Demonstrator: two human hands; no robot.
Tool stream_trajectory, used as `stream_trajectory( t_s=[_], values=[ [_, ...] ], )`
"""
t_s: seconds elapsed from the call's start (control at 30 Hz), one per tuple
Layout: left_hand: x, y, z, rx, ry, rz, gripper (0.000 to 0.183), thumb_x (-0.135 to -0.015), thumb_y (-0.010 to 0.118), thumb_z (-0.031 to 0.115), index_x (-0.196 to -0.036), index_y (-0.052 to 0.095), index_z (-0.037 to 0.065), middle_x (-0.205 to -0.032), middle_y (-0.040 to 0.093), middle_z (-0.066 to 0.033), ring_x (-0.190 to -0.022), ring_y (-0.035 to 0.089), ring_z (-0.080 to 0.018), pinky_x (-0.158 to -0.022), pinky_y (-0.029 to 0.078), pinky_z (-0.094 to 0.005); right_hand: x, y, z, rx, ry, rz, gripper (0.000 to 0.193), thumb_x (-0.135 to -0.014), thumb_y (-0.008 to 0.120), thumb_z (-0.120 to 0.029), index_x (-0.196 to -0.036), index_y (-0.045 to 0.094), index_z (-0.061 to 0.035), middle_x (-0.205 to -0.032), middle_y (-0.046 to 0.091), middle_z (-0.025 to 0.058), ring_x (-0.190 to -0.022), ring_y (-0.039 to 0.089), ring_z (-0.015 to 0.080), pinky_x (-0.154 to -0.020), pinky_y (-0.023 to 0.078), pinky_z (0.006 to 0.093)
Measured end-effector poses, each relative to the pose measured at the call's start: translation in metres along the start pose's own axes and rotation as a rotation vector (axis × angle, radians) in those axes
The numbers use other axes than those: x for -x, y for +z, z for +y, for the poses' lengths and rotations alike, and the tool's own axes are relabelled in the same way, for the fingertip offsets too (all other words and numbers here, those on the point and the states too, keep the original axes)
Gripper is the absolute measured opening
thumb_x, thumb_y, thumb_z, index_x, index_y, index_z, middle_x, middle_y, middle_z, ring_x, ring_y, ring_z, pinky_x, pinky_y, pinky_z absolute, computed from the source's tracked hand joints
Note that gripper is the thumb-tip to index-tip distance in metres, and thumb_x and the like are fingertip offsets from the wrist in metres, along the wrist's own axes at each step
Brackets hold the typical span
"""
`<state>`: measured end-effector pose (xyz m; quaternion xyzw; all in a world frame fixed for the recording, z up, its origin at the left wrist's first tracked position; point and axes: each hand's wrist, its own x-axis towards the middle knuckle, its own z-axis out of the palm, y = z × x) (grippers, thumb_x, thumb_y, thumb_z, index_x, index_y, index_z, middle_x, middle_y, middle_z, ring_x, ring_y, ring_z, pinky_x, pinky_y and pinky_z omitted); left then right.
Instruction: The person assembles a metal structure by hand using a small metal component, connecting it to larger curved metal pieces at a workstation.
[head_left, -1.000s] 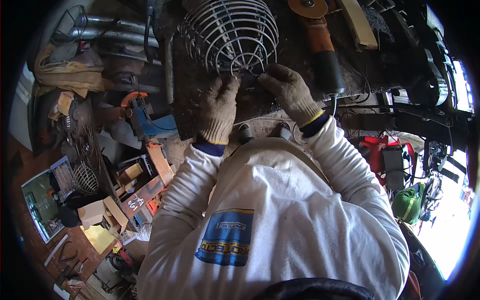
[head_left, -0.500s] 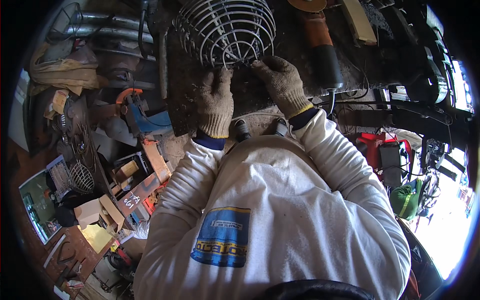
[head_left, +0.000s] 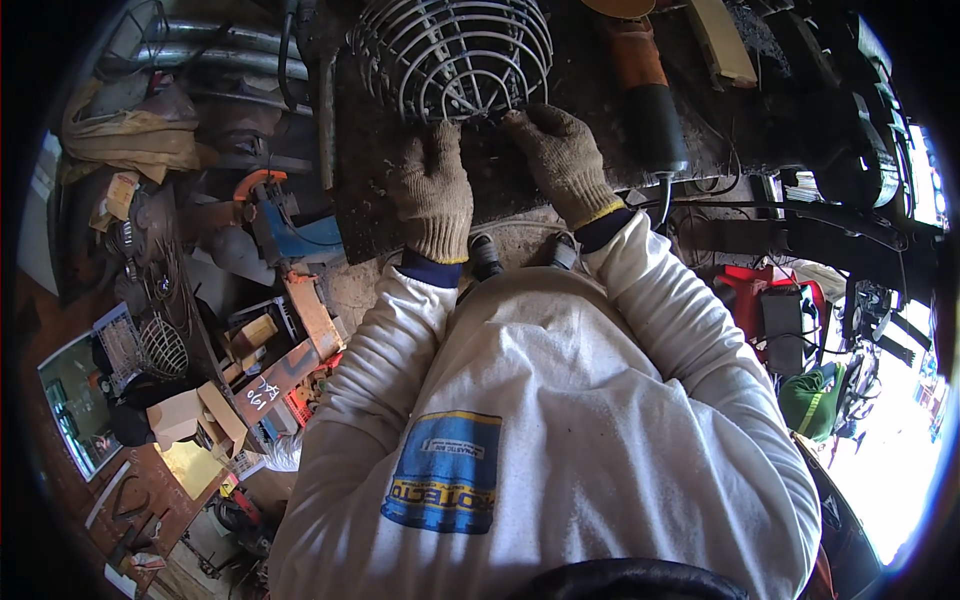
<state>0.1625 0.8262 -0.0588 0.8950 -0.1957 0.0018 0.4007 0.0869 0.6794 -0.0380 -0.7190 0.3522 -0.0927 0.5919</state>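
left hand [head_left: 434, 190], right hand [head_left: 560, 160], both gloved, touching wire cage [head_left: 450, 55]

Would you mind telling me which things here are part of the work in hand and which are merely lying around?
In hand:
wire cage
left hand, gloved, at its lower rim
right hand, gloved, at its lower rim
workbench

Lying about:
angle grinder
blue tool
small wire basket
cardboard boxes

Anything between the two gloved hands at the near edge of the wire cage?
Head view: only a short stretch of the wire cage rim and dark bench top shows between the left hand and right hand; no separate tool visible.
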Motion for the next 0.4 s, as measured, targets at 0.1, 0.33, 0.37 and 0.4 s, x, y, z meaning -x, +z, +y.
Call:
stream_trajectory(
  t_s=[0.1,0.33,0.37,0.4],
  values=[
    [0.000,0.001,0.007,0.212,-0.120,0.060,0.036,-0.098,0.061,0.035,-0.112,0.069,0.002,-0.104,0.070,-0.0194,-0.093,0.065,-0.0294,-0.084,0.050,-0.0388,0.002,0.002,-0.002,-0.005,0.026,0.017,0.047,-0.090,0.066,-0.044,-0.112,0.070,-0.0036,-0.101,0.073,0.0169,-0.097,0.069,0.0277,-0.085,0.051,0.0348],
    [-0.002,-0.005,0.017,0.289,-0.226,-0.030,0.045,-0.096,0.063,0.041,-0.109,0.070,-0.001,-0.103,0.071,-0.0206,-0.090,0.065,-0.0287,-0.084,0.049,-0.0376,-0.003,0.003,0.004,-0.029,0.000,0.027,0.047,-0.089,0.068,-0.044,-0.114,0.070,-0.0037,-0.103,0.073,0.0171,-0.098,0.069,0.0276,-0.086,0.051,0.0342],
    [-0.004,-0.005,0.016,0.239,-0.292,-0.068,0.045,-0.096,0.063,0.042,-0.109,0.070,-0.001,-0.106,0.071,-0.0209,-0.090,0.065,-0.0284,-0.085,0.049,-0.0370,-0.003,0.002,0.004,-0.035,0.013,0.017,0.048,-0.089,0.068,-0.044,-0.114,0.070,-0.0040,-0.104,0.073,0.0169,-0.098,0.070,0.0274,-0.086,0.051,0.0343],
    [-0.002,-0.009,0.022,0.211,-0.218,-0.033,0.048,-0.096,0.062,0.045,-0.109,0.070,-0.001,-0.103,0.072,-0.0189,-0.087,0.064,-0.0275,-0.085,0.048,-0.0349,-0.003,0.003,0.004,-0.042,0.028,0.006,0.049,-0.088,0.068,-0.045,-0.115,0.070,-0.0043,-0.105,0.073,0.0168,-0.099,0.070,0.0273,-0.087,0.051,0.0344]
  ],
)
